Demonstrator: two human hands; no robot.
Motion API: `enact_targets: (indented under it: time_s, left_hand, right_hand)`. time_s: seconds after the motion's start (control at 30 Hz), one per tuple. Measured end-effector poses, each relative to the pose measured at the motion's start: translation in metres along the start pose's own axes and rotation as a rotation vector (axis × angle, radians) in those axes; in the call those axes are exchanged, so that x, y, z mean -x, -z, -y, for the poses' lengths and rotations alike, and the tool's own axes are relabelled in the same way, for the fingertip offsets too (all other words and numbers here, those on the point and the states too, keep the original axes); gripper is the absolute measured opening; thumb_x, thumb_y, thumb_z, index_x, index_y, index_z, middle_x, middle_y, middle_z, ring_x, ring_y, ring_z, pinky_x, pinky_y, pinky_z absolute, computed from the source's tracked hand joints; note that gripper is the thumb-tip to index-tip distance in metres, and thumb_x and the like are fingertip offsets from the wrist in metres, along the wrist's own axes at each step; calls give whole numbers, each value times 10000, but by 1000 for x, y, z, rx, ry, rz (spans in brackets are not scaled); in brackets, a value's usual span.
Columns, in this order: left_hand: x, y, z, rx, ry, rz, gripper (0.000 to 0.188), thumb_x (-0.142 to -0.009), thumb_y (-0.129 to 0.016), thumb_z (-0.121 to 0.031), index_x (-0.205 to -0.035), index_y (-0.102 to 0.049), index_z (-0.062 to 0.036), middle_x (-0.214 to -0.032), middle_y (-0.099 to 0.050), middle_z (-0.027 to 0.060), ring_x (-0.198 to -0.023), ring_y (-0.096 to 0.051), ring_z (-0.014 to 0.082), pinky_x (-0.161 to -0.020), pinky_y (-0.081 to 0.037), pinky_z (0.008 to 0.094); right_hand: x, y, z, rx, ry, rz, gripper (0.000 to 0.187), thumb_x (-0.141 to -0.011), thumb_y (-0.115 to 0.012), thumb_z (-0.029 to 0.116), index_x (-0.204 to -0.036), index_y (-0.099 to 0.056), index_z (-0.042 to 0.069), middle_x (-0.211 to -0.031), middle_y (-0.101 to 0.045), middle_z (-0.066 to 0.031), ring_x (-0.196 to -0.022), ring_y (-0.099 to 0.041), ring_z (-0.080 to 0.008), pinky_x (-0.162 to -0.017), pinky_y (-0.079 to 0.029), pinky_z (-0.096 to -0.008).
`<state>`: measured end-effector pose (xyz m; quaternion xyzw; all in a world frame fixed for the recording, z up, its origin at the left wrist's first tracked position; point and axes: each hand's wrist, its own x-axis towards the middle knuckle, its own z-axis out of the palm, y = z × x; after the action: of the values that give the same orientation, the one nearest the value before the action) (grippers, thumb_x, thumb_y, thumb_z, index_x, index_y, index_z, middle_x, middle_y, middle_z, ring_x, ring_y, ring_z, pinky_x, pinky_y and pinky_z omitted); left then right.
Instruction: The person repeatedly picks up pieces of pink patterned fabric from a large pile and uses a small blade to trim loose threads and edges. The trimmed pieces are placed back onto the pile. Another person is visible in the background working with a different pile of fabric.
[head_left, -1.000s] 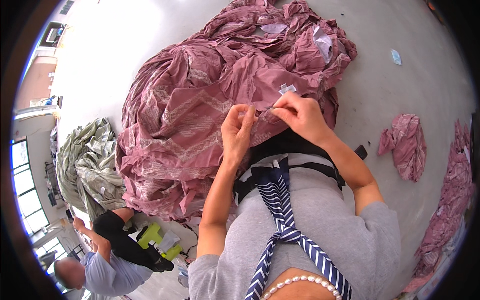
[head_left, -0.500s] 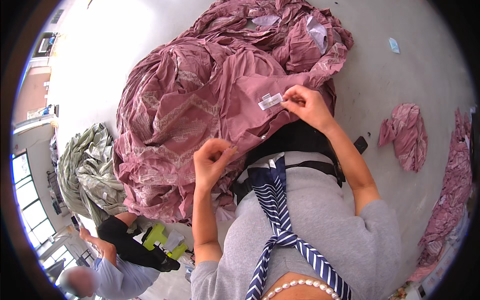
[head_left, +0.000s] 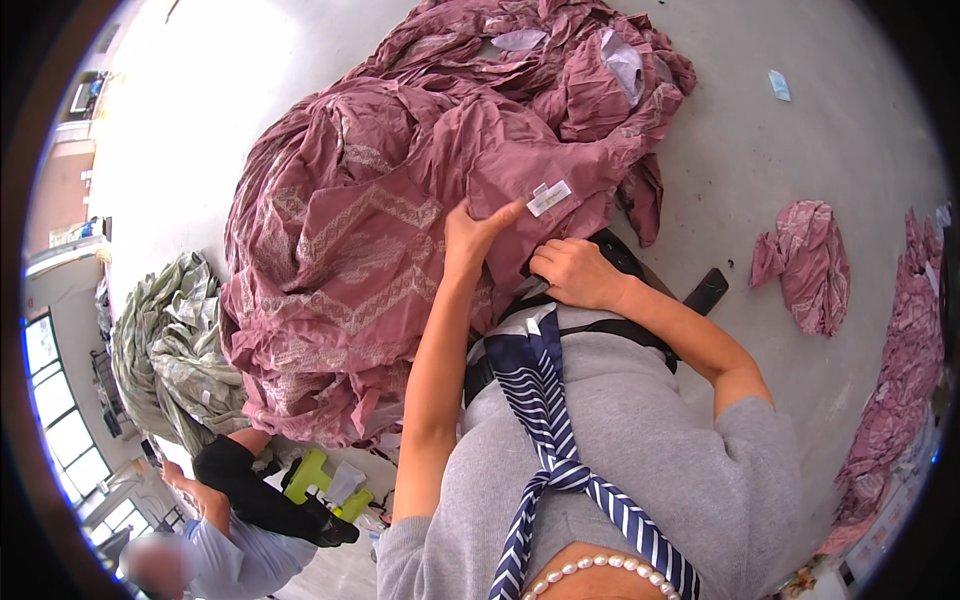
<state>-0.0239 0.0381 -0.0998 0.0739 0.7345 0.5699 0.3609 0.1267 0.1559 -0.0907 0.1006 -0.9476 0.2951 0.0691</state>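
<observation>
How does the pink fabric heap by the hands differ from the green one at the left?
Colour: the pink heap is dusty rose with pale zigzag bands; the green heap is pale, greyish green.
Size: the pink heap covers far more of the picture than the green heap.
Handling: the left hand is at the pink heap, well away from the green heap.
Shared: both are crumpled, patterned fabric.

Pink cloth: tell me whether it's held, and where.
The left hand meets the pink cloth, thumb by its white label; whether it grips cannot be told. The right hand is curled near the cloth's lower edge; any hold there is hidden.
</observation>
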Motion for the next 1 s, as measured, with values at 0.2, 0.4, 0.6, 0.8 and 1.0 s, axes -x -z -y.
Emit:
enact_targets:
  time_s: [0.2, 0.4, 0.6, 0.8, 1.0]
  left_hand:
    - [21, -13, -11, 340, -104, 22, 250, -785, -740, -123, -975, -662, 20, -894, -679, 52, -760, -630, 123, -696, -507, 266]
    - [30, -5, -12, 729, 40, 21, 345, -810, -653, -5, -1144, -572, 21, -1062, -644, 111, -910, -654, 197, -798, -539, 310]
    - [32, -6, -16, 782, 20, 22, 335, -799, -630, 11, -1129, -573, 26, -1057, -645, 121, -925, -652, 214, -813, -537, 317]
    - [36, -5, -22, 787, 52, 65, 416, -773, -651, 15, -1176, -547, 10, -1082, -637, 112, -955, -639, 202, -865, -509, 316]
    - [34, -4, -17, 790, 104, 47, 399, -766, -652, 3, -1154, -562, 13, -1054, -646, 112, -932, -644, 201, -841, -519, 313]
  right_hand:
    - [9, 5, 0, -200, -114, -126, 301, -652, -750, 172, -862, -566, 58, -783, -598, -76, -698, -611, -241, -632, -500, -342]
    - [-4, 54, 8, -262, -406, -460, 311, -833, -677, 297, -977, -548, 54, -756, -614, -92, -640, -628, -210, -557, -480, -320]
    - [-22, 44, -12, -239, -356, -439, 206, -830, -685, 134, -934, -534, 39, -733, -633, -100, -612, -634, -208, -546, -481, -302]
    - [-31, 35, -15, -225, -337, -470, 215, -824, -689, 201, -859, -528, 62, -695, -627, -84, -592, -620, -249, -505, -456, -336]
    - [-29, 30, -19, -142, -274, -543, 203, -826, -695, 182, -878, -545, 56, -693, -622, -81, -586, -619, -212, -515, -461, -310]
